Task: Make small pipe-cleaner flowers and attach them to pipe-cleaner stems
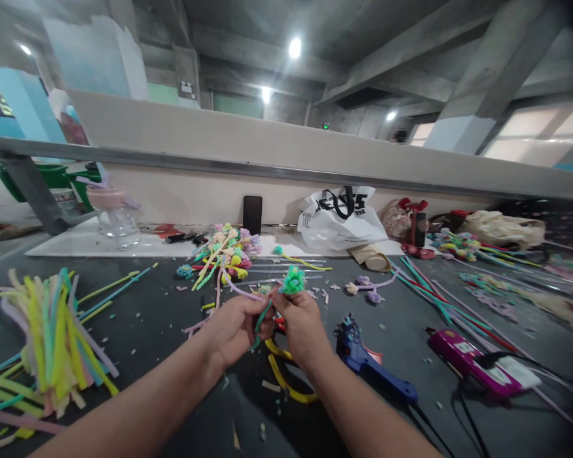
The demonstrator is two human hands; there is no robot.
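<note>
My left hand (236,327) and my right hand (302,326) meet above the dark table (162,318), both closed on a green pipe-cleaner flower (293,280). Its fluffy green head stands above my right fingers; its green stem runs down between my hands. A pale pink pipe cleaner (219,286) trails from my left hand toward a pile of finished coloured flowers (224,254). Yellow-handled scissors (286,378) lie under my wrists.
A bundle of coloured pipe cleaners (52,337) lies at the left. A blue glue gun (367,362) and a pink glue gun (468,359) lie at the right. Behind are a white bag (339,219), a clear bottle (117,219), a phone (252,214) and more stems (434,286).
</note>
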